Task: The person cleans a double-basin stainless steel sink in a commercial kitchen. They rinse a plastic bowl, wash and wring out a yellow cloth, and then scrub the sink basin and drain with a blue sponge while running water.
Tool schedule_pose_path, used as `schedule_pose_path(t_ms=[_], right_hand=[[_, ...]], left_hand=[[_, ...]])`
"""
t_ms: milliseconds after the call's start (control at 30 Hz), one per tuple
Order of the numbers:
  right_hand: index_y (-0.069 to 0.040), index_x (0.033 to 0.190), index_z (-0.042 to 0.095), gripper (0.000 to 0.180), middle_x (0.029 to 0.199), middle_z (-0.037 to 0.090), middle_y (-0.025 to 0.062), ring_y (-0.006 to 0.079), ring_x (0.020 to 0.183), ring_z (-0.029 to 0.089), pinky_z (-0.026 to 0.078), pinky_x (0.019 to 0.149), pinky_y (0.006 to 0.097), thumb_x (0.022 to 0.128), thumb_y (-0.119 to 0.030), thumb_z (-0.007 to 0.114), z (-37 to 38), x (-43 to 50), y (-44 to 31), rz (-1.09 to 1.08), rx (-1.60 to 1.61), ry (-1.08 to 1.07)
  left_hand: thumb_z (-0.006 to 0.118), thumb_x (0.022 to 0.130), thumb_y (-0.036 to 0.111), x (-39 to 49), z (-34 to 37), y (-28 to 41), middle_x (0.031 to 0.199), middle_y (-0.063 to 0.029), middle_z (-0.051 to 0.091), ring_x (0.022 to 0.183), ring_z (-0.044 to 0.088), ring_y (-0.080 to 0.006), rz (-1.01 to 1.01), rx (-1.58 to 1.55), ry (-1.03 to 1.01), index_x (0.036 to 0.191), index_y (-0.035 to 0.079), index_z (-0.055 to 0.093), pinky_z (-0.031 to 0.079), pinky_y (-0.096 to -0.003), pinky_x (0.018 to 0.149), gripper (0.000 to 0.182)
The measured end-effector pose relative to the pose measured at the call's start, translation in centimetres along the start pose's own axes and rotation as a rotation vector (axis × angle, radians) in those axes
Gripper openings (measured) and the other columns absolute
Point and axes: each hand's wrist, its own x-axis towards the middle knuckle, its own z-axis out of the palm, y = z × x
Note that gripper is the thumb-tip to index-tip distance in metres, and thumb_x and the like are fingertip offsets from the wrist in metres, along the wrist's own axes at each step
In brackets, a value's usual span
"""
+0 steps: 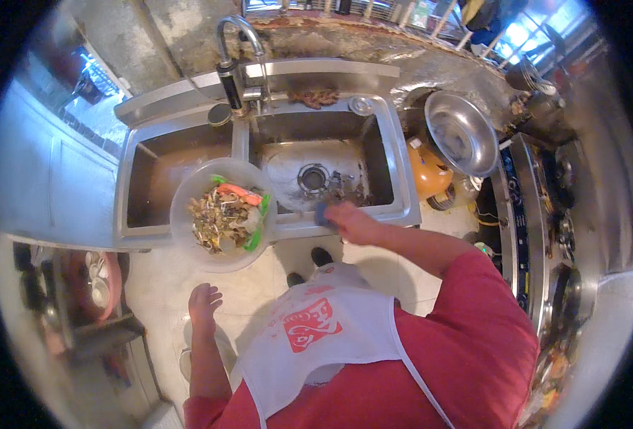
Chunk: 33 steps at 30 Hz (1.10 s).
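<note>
My right hand (351, 222) grips a dark blue scrubbing pad (323, 214) against the front rim of the right sink basin (367, 185). That stainless steel basin has a round drain (313, 178), with dark wet bits beside it. My left hand (206, 301) hangs low on the left, holding nothing, fingers slightly spread. Above it, a translucent plastic bowl (183, 236) of food scraps (225, 217) rests over the front of the double sink. Green and orange-red pieces lie among the scraps. A tall chrome faucet (233, 69) stands between the basins, with a thin stream apparently falling from its spout.
Brown scraps (313, 98) and a strainer (361, 105) lie on the sink's back ledge. Brownish liquid appears in the left basin (155, 177). At right, a steel bowl (462, 134) leans above an orange container (429, 171), near a stove (520, 214). A pink tub (113, 287) holds dishes at left.
</note>
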Motion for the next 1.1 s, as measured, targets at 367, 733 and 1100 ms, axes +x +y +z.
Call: schedule_pose_path(t_ms=[367,733,1100], right_hand=[[-0.002,0.113,0.055,0.036,0.118,0.053,0.0164,0.0331,0.108,0.049,0.040,0.095,0.0395,0.078,-0.008,0.054,6.2,13.8,5.3,0.268,0.448,0.171],[-0.010,0.109,0.060,0.032,0.110,0.057,0.0148,0.0329,0.104,0.053,0.045,0.087,0.0439,0.078,-0.012,0.056,17.0,18.9,10.2,-0.246,0.621,-0.410],[-0.004,0.098,0.059,0.023,0.101,0.057,0.0196,0.0375,0.095,0.055,0.048,0.079,0.0466,0.078,-0.014,0.054,11.2,26.7,18.9,0.137,0.023,0.018]], left_hand=[[0.053,0.088,0.033,0.5,5.1,4.8,0.099,-0.0098,0.056,0.085,0.056,-0.0195,0.002,-0.042,0.217,0.111,0.002,0.051,0.048,-0.0312,0.067,0.039],[0.051,0.088,0.022,0.5,8.8,4.6,0.102,-0.0065,0.058,0.093,0.056,-0.0176,0.014,-0.125,0.393,0.115,0.005,0.050,0.046,-0.0313,0.079,0.031],[0.051,0.088,0.020,0.0,9.0,5.8,0.108,-0.0075,0.056,0.098,0.055,-0.0183,-0.031,-0.108,0.429,0.119,0.002,0.047,0.043,-0.0319,0.086,0.036]])
